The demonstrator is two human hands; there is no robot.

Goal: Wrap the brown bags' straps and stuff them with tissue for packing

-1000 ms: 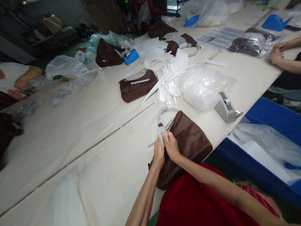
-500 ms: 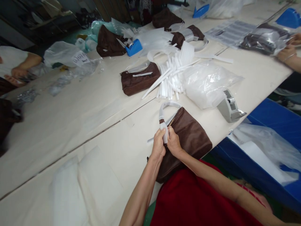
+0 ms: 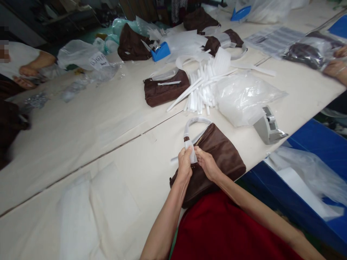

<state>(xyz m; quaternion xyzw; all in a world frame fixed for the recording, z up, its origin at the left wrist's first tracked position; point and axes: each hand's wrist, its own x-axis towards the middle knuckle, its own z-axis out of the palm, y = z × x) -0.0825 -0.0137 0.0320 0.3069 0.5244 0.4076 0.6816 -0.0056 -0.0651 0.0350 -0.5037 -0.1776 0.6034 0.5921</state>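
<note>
A brown handbag (image 3: 222,159) lies at the near edge of the table, against the red garment of the wearer. Its strap (image 3: 197,120) arches up from the bag and is wrapped in white foam sheet. Over the strap's lower end sits a white foam wrap (image 3: 191,151). My left hand (image 3: 184,164) is closed on this wrap from the left, thumb on top. From the right, my right hand (image 3: 207,162) pinches at the edge of the same wrap, fingers bent together. The fingertips partly hide what they grip.
White foam strips (image 3: 202,86) lie beyond the bag, beside another brown handbag (image 3: 166,88) and a clear plastic bag (image 3: 241,97). A grey tape dispenser (image 3: 269,126) stands at the right edge. Co-workers' hands (image 3: 336,68) show far right and far left. Blue bins (image 3: 320,144) sit below the table.
My right hand has shifted slightly right, its fingers drawn a little away from my left hand. My left hand keeps its hold on the wrap. The whole view has shifted slightly.
</note>
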